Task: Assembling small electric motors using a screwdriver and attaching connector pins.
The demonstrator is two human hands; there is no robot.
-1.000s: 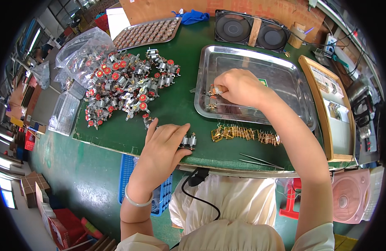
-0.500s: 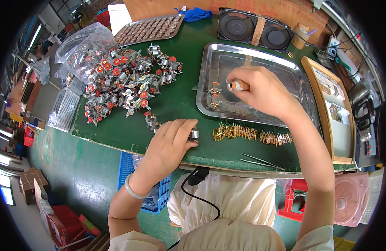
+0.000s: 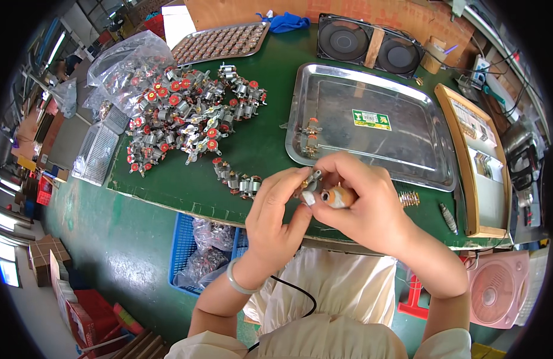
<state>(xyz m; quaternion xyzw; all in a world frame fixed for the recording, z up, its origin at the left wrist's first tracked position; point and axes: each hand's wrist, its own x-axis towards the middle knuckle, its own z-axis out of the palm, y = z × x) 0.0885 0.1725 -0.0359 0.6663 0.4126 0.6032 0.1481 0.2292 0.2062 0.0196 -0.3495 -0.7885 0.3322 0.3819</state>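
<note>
Moved since the earlier frame: right hand (image 3: 369, 203), from above the stainless-steel tray (image 3: 402, 149) to the front of the tabletop (image 3: 273, 146); left hand (image 3: 276, 215), off the short row of metal components (image 3: 234, 179), now meeting the right. Left hand: fingers pinched on one small metal component (image 3: 313, 178), raised between both hands, its lower part hidden by fingers. Right hand: curled round a tan, wrapped cylindrical handle (image 3: 341, 197), its ringed end toward the component. Tray: two components (image 3: 311, 145) near its left wall, green-and-white label (image 3: 372, 119) on its bottom. Left of tray: heap of silver components with red discs (image 3: 189, 113). Beside right hand: coppery parts (image 3: 410, 198), partly covered.
</note>
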